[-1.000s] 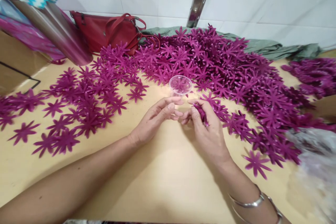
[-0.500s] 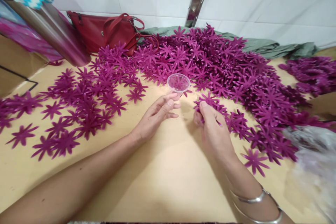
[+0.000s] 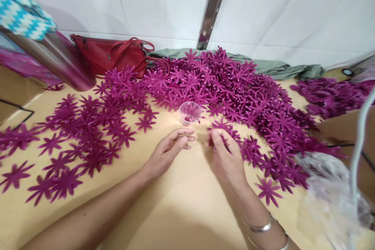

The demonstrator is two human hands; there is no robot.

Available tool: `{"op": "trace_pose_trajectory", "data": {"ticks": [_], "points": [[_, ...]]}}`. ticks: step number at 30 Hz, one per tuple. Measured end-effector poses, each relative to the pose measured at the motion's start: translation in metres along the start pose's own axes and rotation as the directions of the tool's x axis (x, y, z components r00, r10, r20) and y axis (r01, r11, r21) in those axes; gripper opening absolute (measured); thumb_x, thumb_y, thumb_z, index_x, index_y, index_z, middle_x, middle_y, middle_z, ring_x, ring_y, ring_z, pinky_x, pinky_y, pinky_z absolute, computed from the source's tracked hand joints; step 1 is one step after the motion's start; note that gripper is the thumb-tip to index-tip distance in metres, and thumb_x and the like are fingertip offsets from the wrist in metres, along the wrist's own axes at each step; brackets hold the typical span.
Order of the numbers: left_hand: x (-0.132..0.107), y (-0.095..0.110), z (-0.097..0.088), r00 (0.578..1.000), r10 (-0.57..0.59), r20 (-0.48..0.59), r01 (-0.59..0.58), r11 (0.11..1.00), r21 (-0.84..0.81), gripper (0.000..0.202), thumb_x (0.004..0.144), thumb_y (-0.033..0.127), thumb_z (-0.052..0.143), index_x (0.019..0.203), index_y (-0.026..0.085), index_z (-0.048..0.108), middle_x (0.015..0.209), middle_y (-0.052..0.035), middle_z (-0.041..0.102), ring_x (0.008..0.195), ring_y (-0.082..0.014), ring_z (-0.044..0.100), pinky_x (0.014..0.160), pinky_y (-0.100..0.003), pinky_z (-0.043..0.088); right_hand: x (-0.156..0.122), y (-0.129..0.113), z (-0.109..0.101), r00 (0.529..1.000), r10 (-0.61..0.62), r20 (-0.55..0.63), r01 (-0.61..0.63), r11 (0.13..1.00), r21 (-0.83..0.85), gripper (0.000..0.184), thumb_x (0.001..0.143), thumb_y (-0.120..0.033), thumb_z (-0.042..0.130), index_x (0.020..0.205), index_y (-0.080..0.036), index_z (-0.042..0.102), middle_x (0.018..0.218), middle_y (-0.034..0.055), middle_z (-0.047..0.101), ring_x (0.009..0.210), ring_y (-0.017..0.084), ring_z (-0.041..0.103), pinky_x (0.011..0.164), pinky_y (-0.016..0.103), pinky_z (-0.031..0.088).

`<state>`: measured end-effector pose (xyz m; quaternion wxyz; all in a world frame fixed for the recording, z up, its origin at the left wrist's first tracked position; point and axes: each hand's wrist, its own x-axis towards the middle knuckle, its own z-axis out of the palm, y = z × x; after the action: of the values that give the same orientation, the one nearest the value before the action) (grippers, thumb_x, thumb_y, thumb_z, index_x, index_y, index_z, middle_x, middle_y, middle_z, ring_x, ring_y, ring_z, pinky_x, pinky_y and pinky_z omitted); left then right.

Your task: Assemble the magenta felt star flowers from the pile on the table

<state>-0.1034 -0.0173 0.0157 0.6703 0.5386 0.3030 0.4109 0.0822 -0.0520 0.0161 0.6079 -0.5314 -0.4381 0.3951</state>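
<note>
My left hand [image 3: 168, 150] is open, its fingers stretched out just in front of a small clear plastic cup [image 3: 190, 119]. Something purplish shows in or through the cup. To the right, my right hand [image 3: 227, 154] is closed with thumb and fingertips pinched together. A bit of purple shows under its fingers, seemingly part of a purple flower-shaped piece, mostly hidden. Beside and beyond that hand lie loose purple flower pieces [image 3: 250, 150] with long narrow petals. A large heap of the same pieces [image 3: 205, 80] stretches behind the cup.
More purple flower pieces [image 3: 96, 140] are scattered at left. A red handbag [image 3: 99, 54] and a tall metallic flask [image 3: 67, 62] stand by the tiled wall. On the right are a clear plastic bag [image 3: 325, 187], a pale cable [image 3: 359, 144] and a cardboard box [image 3: 336, 129].
The view has shifted, so the wall and pile sit lower and more of the right side shows. My left hand remains open near the cup; the right hand stays pinched.
</note>
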Motion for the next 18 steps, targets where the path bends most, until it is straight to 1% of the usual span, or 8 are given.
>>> {"op": "trace_pose_trajectory", "data": {"ticks": [1,3,5,7,10,13,15,18], "points": [[-0.001,0.001,0.000,1.000,-0.002,0.010,0.002,1.000,0.013,0.036,0.104,0.045,0.060,0.130,0.022,0.069,0.134,-0.0128,0.067,0.124,-0.0272,0.066,0.100,-0.039,0.057,-0.001,-0.002,0.001,0.998,0.044,-0.034,-0.043,0.998,0.049,0.039,0.101,-0.054,0.060,0.078,-0.023,0.058,0.074,-0.0024,0.054,0.068,0.014,0.050,0.067,0.029,0.043],[-0.003,0.002,0.000,1.000,-0.005,0.027,0.004,0.999,0.049,0.036,0.104,0.045,0.059,0.131,0.022,0.069,0.133,-0.0127,0.068,0.124,-0.0272,0.066,0.100,-0.039,0.057,-0.003,-0.006,0.002,0.991,0.116,-0.073,-0.110,0.991,0.080,0.053,0.103,-0.061,0.051,0.067,-0.023,0.045,0.065,-0.0038,0.042,0.061,0.014,0.039,0.061,0.029,0.037],[-0.004,0.004,0.001,0.999,-0.008,0.048,0.004,0.996,0.090,0.036,0.105,0.043,0.058,0.131,0.022,0.069,0.131,-0.0121,0.069,0.124,-0.0269,0.066,0.102,-0.039,0.056,-0.006,-0.010,0.003,0.990,0.129,-0.048,-0.129,0.992,-0.001,0.058,0.106,-0.063,0.043,0.064,-0.023,0.040,0.064,-0.0032,0.038,0.062,0.015,0.038,0.061,0.030,0.035],[-0.006,0.006,0.001,0.997,-0.006,0.077,-0.005,0.991,0.131,0.034,0.106,0.042,0.057,0.131,0.022,0.069,0.127,-0.0112,0.070,0.122,-0.0257,0.067,0.105,-0.039,0.054,-0.010,-0.013,0.003,0.994,0.106,0.037,-0.102,0.990,-0.101,0.057,0.106,-0.063,0.042,0.065,-0.024,0.039,0.065,-0.0024,0.039,0.064,0.015,0.039,0.063,0.031,0.035],[-0.009,0.007,0.002,0.994,0.024,0.111,-0.044,0.982,0.184,0.031,0.107,0.038,0.056,0.131,0.023,0.068,0.128,-0.0104,0.070,0.120,-0.0237,0.067,0.107,-0.038,0.052,-0.014,-0.019,0.000,0.970,0.082,0.230,-0.044,0.985,-0.167,0.051,0.104,-0.068,0.042,0.079,-0.023,0.049,0.075,-0.0009,0.046,0.071,0.016,0.044,0.067,0.031,0.040],[-0.010,0.005,0.002,0.993,0.059,0.099,-0.077,0.979,0.189,0.032,0.106,0.033,0.058,0.137,0.027,0.064,0.129,-0.0089,0.068,0.116,-0.0208,0.067,0.104,-0.035,0.054,-0.018,-0.025,-0.003,0.904,0.144,0.402,-0.073,0.980,-0.186,0.055,0.102,-0.075,0.032,0.107,-0.025,0.054,0.090,0.0014,0.052,0.080,0.018,0.050,0.076,0.033,0.048],[-0.010,0.002,0.002,0.991,0.100,0.090,-0.115,0.978,0.176,0.038,0.103,0.030,0.065,0.141,0.031,0.061,0.130,-0.0076,0.066,0.115,-0.0195,0.067,0.102,-0.033,0.056,-0.019,-0.028,-0.002,0.877,0.201,0.437,-0.113,0.969,-0.218,0.052,0.105,-0.071,0.026,0.117,-0.027,0.052,0.096,0.0023,0.054,0.085,0.019,0.054,0.082,0.033,0.051],[-0.008,-0.003,0.003,0.970,0.216,0.113,-0.234,0.954,0.189,0.056,0.093,0.024,0.077,0.144,0.036,0.059,0.137,-0.0073,0.061,0.121,-0.0208,0.065,0.103,-0.033,0.057,-0.019,-0.025,0.004,0.889,0.225,0.400,-0.126,0.958,-0.258,0.034,0.110,-0.056,0.033,0.121,-0.028,0.049,0.107,0.0042,0.060,0.097,0.019,0.061,0.087,0.032,0.053]]}}
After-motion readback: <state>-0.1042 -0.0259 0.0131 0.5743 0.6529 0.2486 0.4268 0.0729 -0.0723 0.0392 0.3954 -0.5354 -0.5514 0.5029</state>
